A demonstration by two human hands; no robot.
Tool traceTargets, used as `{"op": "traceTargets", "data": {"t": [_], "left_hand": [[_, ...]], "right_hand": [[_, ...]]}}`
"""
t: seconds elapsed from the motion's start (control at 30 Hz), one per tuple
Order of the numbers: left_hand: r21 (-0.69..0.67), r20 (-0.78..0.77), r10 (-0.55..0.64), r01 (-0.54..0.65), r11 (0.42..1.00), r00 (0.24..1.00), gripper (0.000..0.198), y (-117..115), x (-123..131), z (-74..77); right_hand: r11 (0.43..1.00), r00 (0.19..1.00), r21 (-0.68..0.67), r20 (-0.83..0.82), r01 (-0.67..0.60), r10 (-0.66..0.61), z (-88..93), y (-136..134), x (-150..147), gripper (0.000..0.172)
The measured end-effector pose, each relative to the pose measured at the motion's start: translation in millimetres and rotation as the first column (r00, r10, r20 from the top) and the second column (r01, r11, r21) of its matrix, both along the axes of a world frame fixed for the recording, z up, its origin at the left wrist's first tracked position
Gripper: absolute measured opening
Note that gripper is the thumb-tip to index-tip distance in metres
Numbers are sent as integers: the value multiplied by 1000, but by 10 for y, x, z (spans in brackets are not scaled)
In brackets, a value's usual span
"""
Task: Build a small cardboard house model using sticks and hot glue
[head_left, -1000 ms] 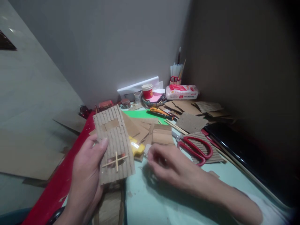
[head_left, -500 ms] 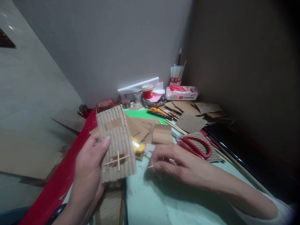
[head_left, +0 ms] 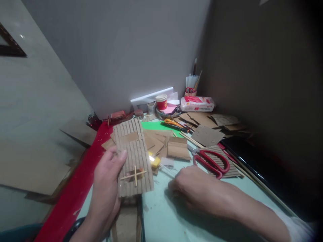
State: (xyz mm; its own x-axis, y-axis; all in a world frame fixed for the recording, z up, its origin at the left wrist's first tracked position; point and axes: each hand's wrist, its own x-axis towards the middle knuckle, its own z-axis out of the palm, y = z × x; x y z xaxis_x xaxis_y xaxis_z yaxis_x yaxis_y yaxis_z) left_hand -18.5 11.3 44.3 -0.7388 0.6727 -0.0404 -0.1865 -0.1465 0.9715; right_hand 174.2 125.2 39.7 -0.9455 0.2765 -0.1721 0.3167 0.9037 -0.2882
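My left hand (head_left: pixel 106 188) is closed on a corrugated cardboard panel (head_left: pixel 133 151), thumb on its front, holding it upright above the table's left side. The panel has a flat patch near its top and a window opening crossed by two thin sticks (head_left: pixel 133 175) near its bottom. My right hand (head_left: pixel 189 186) rests knuckles-up on the pale green tabletop (head_left: pixel 164 218), just right of the panel, with its fingers curled under. Whatever they hold is hidden. Red-handled scissors (head_left: pixel 213 163) lie just beyond this hand.
Cardboard scraps (head_left: pixel 178 149), a yellow object (head_left: pixel 154 161), a green sheet (head_left: pixel 156 126) and an orange cutter (head_left: pixel 174 123) litter the middle. A red cup (head_left: pixel 161 102), tissue pack (head_left: pixel 196 103) and pen holder (head_left: pixel 191 85) stand by the wall. Long sticks (head_left: pixel 264 186) lie right; a red strip (head_left: pixel 75 198) edges the left.
My right hand, which pinched a tiny stick half a second ago, has drawn back and curled its fingers under. The view shifted slightly, so the panel and left hand appear further right.
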Motion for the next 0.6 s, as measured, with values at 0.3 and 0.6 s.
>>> {"op": "traceTargets", "data": {"t": [0.3, 0.6], "left_hand": [[2, -6, -80, 80, 997, 997, 30, -3, 20, -14], [-10, -1, -122, 122, 992, 993, 33, -22, 67, -27]], "right_hand": [[966, 982, 209, 146, -152, 123, 153, -162, -350, 14], [941, 971, 269, 177, -205, 161, -169, -208, -401, 17]]}}
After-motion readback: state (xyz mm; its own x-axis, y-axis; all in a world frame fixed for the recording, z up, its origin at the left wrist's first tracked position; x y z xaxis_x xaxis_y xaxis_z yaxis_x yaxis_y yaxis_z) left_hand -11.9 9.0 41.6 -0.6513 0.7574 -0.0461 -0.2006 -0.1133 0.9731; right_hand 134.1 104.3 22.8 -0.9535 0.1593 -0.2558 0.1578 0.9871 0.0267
